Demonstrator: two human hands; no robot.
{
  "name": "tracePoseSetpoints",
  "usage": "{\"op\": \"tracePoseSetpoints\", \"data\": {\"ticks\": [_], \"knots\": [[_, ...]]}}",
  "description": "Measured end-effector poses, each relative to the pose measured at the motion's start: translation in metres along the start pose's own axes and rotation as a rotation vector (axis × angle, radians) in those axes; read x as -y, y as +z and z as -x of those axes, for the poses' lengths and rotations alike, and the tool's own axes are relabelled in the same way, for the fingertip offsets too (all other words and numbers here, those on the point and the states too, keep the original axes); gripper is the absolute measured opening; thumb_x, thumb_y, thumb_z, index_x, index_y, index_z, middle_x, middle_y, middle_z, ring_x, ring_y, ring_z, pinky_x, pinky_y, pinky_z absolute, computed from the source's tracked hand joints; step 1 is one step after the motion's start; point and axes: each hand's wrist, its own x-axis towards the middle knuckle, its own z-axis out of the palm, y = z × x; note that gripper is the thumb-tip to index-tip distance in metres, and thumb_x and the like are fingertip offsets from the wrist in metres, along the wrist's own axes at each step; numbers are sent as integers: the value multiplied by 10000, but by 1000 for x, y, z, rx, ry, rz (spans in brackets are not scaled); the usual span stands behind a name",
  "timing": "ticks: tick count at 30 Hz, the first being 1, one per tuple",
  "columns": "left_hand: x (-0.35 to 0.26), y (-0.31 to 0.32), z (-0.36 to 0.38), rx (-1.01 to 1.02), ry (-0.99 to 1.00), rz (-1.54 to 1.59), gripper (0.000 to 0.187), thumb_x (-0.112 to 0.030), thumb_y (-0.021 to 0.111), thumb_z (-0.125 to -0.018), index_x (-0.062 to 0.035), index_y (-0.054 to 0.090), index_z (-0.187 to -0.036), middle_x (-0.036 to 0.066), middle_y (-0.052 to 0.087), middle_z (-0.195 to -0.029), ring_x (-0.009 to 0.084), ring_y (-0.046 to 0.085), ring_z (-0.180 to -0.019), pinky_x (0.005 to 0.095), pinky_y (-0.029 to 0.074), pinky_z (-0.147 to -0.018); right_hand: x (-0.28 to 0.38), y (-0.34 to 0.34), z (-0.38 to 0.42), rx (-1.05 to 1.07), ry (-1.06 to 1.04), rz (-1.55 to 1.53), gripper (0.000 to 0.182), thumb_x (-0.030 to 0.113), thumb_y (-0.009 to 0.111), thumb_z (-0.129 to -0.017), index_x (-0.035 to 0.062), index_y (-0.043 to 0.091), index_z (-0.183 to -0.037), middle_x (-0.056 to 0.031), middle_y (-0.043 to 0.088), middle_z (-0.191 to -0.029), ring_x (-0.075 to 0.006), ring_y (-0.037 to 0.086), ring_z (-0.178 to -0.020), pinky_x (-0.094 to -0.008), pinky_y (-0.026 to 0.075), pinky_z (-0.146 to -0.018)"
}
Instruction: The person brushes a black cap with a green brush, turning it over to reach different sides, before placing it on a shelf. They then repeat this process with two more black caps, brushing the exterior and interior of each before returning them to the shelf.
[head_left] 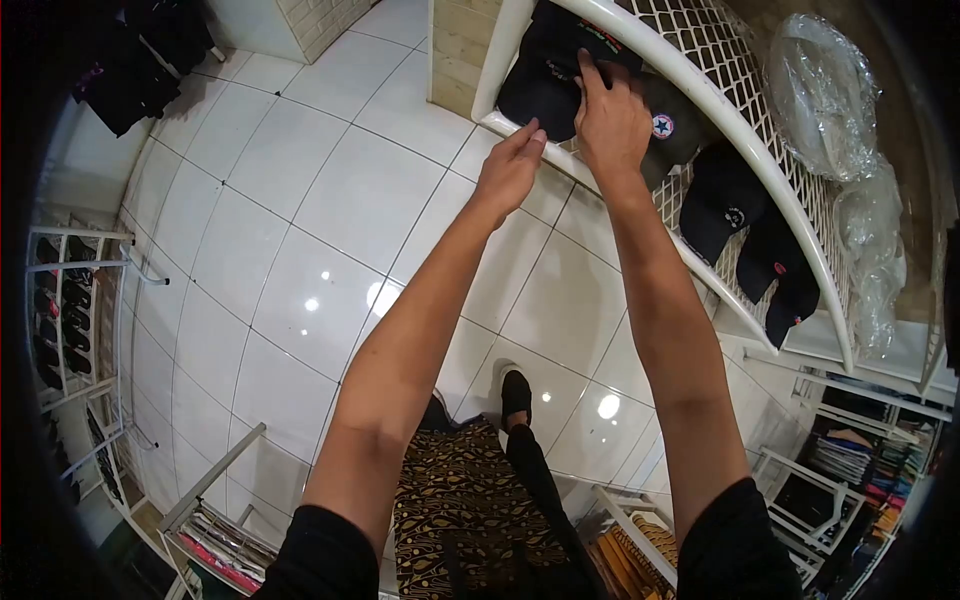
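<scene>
At the top, a black cap (pixel 540 98) lies on the white wire-mesh shelf (pixel 672 190), with pale lettering on it. At the cap's near edge, my left hand (pixel 508 172) is closed, thumb and fingertips together on the brim. My right hand (pixel 612 122) reaches over the caps with its fingers stretched out, the tips against dark cloth with coloured lettering. Just right of that hand is a dark grey cap (pixel 672 135) with a round star badge. Further along the shelf sit more dark caps (pixel 725 205).
Above the shelf, an upper mesh tier (pixel 700 40) holds clear plastic-wrapped items (pixel 820 95). Racks of folded clothes (pixel 840 455) stand at lower right, and a shoe rack (pixel 75 310) at left. Dark garments (pixel 125 70) hang at upper left. White floor tiles (pixel 300 220) spread below.
</scene>
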Motion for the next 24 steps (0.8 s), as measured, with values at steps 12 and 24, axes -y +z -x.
{"op": "tracePoseSetpoints", "data": {"ticks": [12, 24], "knots": [[-13, -12, 27, -30, -70, 52, 593, -467, 481, -1071, -144, 416, -1564, 148, 575, -1427, 266, 629, -1214, 371, 479, -1003, 8, -17, 13, 23, 30, -50, 546, 230, 726, -892, 188, 574, -1414, -88, 609, -1253, -292, 632, -1040, -418, 552, -830], [1, 0, -3, -24, 37, -161, 636, -495, 511, -1049, -122, 424, -1557, 156, 612, -1393, 232, 615, -1225, 326, 450, -1031, -21, -3, -3, 105, 177, -125, 504, 140, 634, -920, 190, 565, -1416, -125, 707, -1213, -356, 706, -979, -446, 583, -838]]}}
